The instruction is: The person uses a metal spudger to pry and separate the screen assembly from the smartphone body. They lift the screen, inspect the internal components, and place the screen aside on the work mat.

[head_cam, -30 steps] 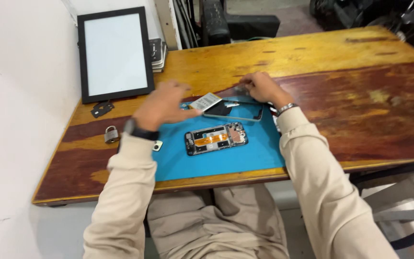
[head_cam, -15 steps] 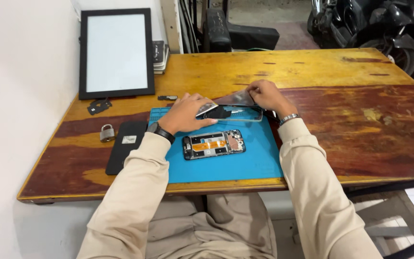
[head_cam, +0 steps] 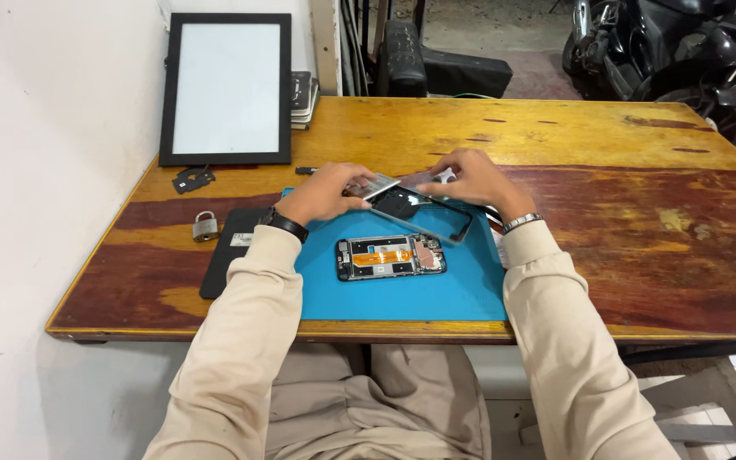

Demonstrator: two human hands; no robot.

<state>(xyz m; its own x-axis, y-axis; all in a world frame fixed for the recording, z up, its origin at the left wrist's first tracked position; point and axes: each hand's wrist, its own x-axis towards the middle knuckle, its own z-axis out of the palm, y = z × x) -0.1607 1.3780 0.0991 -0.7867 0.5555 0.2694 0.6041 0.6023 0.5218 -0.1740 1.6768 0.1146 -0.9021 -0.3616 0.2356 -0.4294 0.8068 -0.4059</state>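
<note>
Left hand (head_cam: 324,194) gripping small grey rectangular part (head_cam: 374,185), right hand (head_cam: 470,181) pinching dark phone frame (head_cam: 423,212) above blue mat (head_cam: 402,285); opened phone (head_cam: 391,257) lying just below on mat; separating step seemingly underway, next calling for gentle, steady lift off counter (head_cam: 555,136)

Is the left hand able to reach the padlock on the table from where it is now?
Probably yes. The left hand rests at the blue mat's far edge, holding a flat grey part. The padlock lies on bare wood to its left, with only the flat black slab nearby. The hand is occupied, though.
</note>
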